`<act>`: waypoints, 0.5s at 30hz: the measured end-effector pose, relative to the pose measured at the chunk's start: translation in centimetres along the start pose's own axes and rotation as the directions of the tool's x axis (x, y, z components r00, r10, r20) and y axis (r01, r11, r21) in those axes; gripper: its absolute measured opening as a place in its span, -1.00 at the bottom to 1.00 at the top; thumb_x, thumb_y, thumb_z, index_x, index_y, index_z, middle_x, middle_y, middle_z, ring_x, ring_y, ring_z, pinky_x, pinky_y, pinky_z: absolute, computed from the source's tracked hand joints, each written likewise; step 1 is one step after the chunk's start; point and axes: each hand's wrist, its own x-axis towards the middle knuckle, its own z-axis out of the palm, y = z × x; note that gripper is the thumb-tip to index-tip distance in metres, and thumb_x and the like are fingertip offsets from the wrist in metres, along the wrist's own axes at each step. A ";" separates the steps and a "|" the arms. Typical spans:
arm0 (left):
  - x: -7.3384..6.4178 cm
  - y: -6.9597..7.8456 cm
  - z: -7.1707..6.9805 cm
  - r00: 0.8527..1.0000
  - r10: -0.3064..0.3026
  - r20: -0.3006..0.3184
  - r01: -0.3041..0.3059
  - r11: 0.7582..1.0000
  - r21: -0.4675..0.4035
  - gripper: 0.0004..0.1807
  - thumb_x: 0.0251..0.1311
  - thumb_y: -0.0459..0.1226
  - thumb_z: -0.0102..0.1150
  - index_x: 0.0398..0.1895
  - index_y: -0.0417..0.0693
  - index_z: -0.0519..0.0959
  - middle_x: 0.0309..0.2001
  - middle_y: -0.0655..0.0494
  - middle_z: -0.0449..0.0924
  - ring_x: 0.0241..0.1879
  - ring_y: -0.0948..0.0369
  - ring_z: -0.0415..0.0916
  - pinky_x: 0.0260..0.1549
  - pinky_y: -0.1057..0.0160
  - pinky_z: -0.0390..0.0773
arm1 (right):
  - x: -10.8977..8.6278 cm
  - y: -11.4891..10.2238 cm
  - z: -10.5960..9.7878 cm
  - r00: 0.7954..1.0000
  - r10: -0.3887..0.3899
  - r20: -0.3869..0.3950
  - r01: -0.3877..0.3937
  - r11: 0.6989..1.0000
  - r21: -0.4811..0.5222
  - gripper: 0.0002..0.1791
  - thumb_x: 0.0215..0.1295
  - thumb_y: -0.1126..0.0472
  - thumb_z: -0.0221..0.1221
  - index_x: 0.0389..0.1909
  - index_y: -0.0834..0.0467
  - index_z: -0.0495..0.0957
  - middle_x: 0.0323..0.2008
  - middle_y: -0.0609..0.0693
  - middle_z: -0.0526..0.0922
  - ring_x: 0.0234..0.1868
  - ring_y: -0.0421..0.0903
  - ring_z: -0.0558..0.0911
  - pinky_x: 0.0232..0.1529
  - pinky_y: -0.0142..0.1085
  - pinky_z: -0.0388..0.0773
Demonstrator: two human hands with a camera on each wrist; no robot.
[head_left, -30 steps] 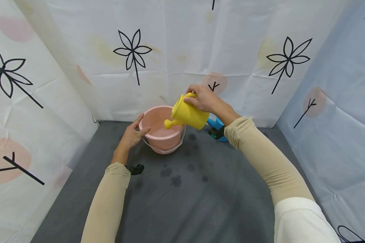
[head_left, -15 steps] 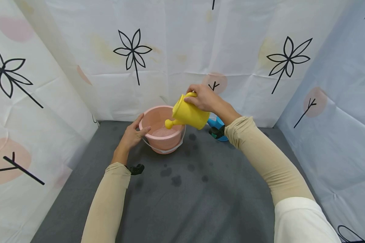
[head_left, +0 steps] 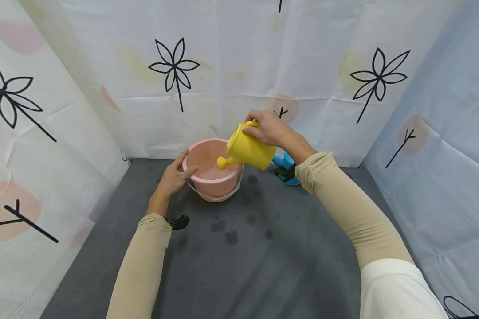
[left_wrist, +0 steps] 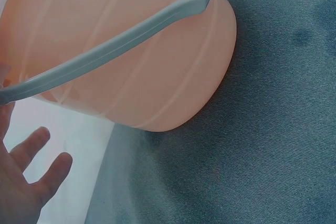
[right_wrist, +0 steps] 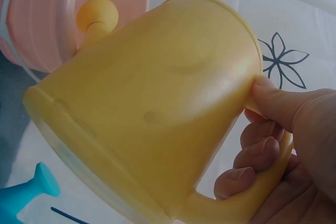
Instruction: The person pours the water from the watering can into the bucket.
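Over dark grey cloth (head_left: 287,266), before white flower-printed sheeting (head_left: 243,53), gripping a yellow watering can (head_left: 250,151) by its handle (right_wrist: 226,209) with the right hand (head_left: 268,128), tilting it with its spout (head_left: 222,163) over a pink bucket (head_left: 215,189); resting the left hand (head_left: 174,178), spread-fingered, on the bucket's rim.

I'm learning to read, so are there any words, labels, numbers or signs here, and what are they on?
None that I can read: no writing shows on the yellow can, the bucket or the blue thing. The black marks on the sheet are drawn flowers and twigs, not letters.
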 end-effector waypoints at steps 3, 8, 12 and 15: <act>0.1 -0.1 0.0 1.000 0.004 0.001 -0.004 1.000 -0.002 0.02 0.20 0.36 0.20 0.64 0.56 -0.09 0.62 -0.14 0.08 0.59 -0.15 0.08 0.45 -0.27 0.25 | 0.0 0.0 0.0 1.000 0.003 0.000 -0.003 1.000 0.000 -0.63 0.53 0.03 0.13 0.15 0.20 0.53 0.06 0.17 0.64 -0.04 0.07 0.58 0.08 -0.09 0.58; 0.1 -0.2 -0.1 1.000 0.003 0.003 -0.003 1.000 -0.006 0.00 0.20 0.35 0.20 0.63 0.59 -0.10 0.62 -0.13 0.07 0.59 -0.15 0.06 0.46 -0.27 0.23 | 0.1 -0.1 -0.1 1.000 0.011 0.005 -0.011 1.000 -0.006 -0.63 0.53 0.02 0.14 0.15 0.19 0.53 0.06 0.16 0.63 -0.03 0.07 0.58 0.09 -0.09 0.57; 0.1 -0.1 -0.1 1.000 -0.001 0.004 0.001 1.000 -0.002 0.00 0.21 0.35 0.19 0.63 0.61 -0.11 0.63 -0.13 0.05 0.60 -0.15 0.04 0.46 -0.27 0.22 | 0.2 -0.2 -0.1 1.000 0.012 0.011 -0.012 1.000 -0.007 -0.63 0.52 0.01 0.15 0.15 0.18 0.53 0.06 0.15 0.63 -0.03 0.06 0.57 0.09 -0.10 0.57; 0.0 -0.1 0.0 1.000 -0.002 0.002 0.002 1.000 0.005 0.00 0.21 0.35 0.19 0.63 0.61 -0.11 0.63 -0.13 0.05 0.60 -0.16 0.03 0.46 -0.28 0.21 | 0.2 -0.2 -0.1 1.000 0.002 0.011 -0.002 1.000 -0.007 -0.62 0.52 0.00 0.16 0.14 0.17 0.54 0.06 0.15 0.64 -0.03 0.06 0.58 0.09 -0.10 0.58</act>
